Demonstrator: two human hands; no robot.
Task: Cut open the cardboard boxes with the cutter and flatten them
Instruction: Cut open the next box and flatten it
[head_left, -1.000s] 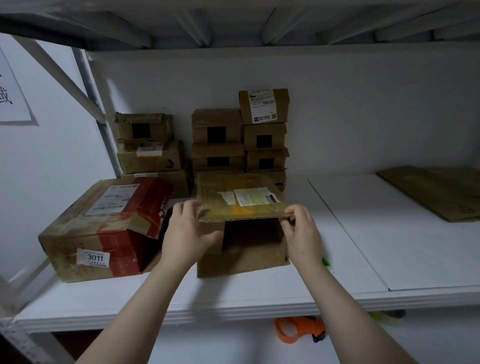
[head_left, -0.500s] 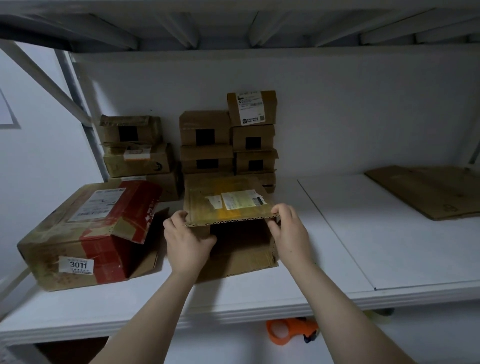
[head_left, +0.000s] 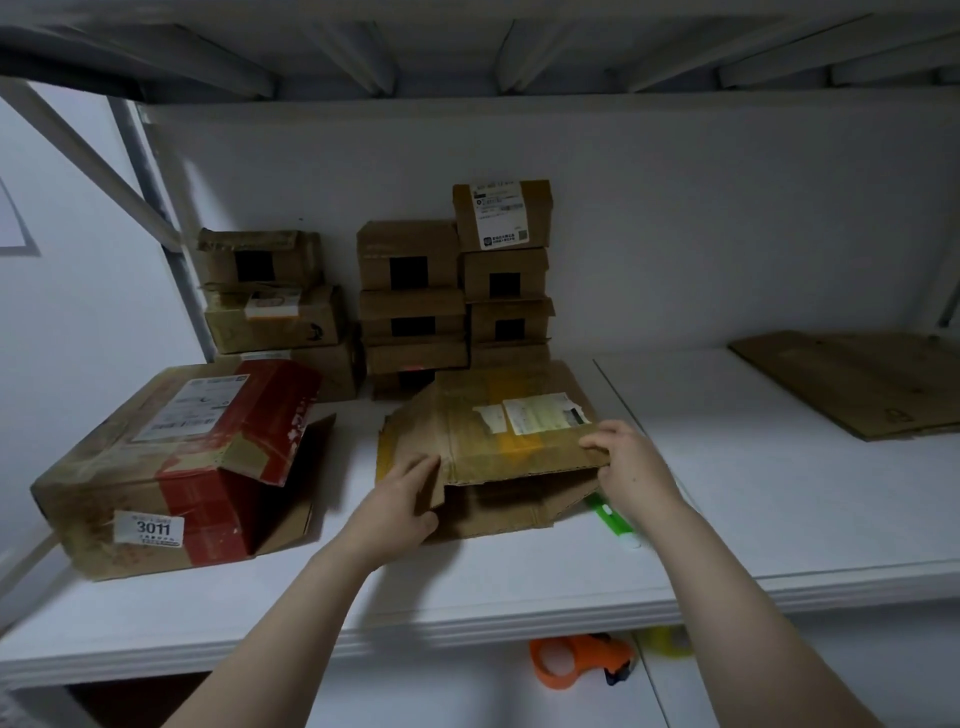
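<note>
A: Where's the box (head_left: 498, 431)?
B: Middle of the white shelf (head_left: 779, 493), front half. Half collapsed: top panel skewed and sagging low over the bottom panel, front mouth down to a thin gap. Torn white label (head_left: 540, 413) on top, facing up.
A: And the left hand (head_left: 400, 499)?
B: On the left side flap. Fingers stretched out fairly straight, flat against the cardboard, pressing (thumb down by the flap's lower corner, not clearly hooked round anything).
A: And the right hand (head_left: 628, 467)?
B: Pinching the top panel's front edge at the right corner. Fingers curled over the top, thumb underneath.
A: Any sign of the cutter (head_left: 615, 522)?
B: Green, lying on the shelf just beside the box's right front corner, partly hidden by the right wrist. Not held. Blade out or in: cannot tell.
A: Anything else nearby?
B: To the left, a big carton (head_left: 171, 467) with red tape, near the box but apart from it, flaps at its right end open, sticker (head_left: 150, 527) reading 3011 on the front. Behind, stacks of small boxes (head_left: 410, 291) against the back wall. Far right on the shelf, flat cardboard (head_left: 857, 384), well apart. One level down, below the shelf's front edge, an orange tape dispenser (head_left: 576, 660).
</note>
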